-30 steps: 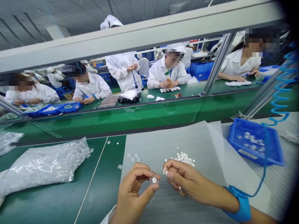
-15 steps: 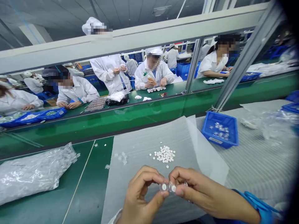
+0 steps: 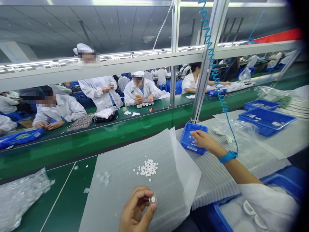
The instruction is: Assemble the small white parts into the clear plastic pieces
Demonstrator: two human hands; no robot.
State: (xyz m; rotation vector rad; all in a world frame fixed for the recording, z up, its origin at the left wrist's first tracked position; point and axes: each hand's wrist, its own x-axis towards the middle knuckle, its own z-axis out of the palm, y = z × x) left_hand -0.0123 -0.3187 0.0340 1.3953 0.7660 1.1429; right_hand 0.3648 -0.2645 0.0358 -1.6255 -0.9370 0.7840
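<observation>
Near the bottom middle, my left hand [image 3: 138, 209] pinches a small clear round piece with a white centre [image 3: 153, 200] between thumb and fingertips. My right hand [image 3: 204, 139] reaches over the small blue bin [image 3: 192, 148], fingers drawn together above its inside. What those fingers hold, if anything, is too small to make out. Small clear-and-white pieces [image 3: 193, 141] lie in that bin, partly hidden by the hand. Beyond my left hand, a pile of small white discs [image 3: 148, 168] is spread on the grey foam sheet [image 3: 116, 196].
A clear plastic bag [image 3: 26, 199] lies at left on the green table [image 3: 65, 190]. A blue coiled cord [image 3: 214, 71] runs down to the blue wristband [image 3: 227, 157]. Further blue trays [image 3: 265, 124] stand right. Metal posts [image 3: 201, 83] rise before co-workers opposite.
My right hand has left my left hand and moved right and away, to the blue bin. My left hand still pinches a clear round piece. The view has shifted right and up.
</observation>
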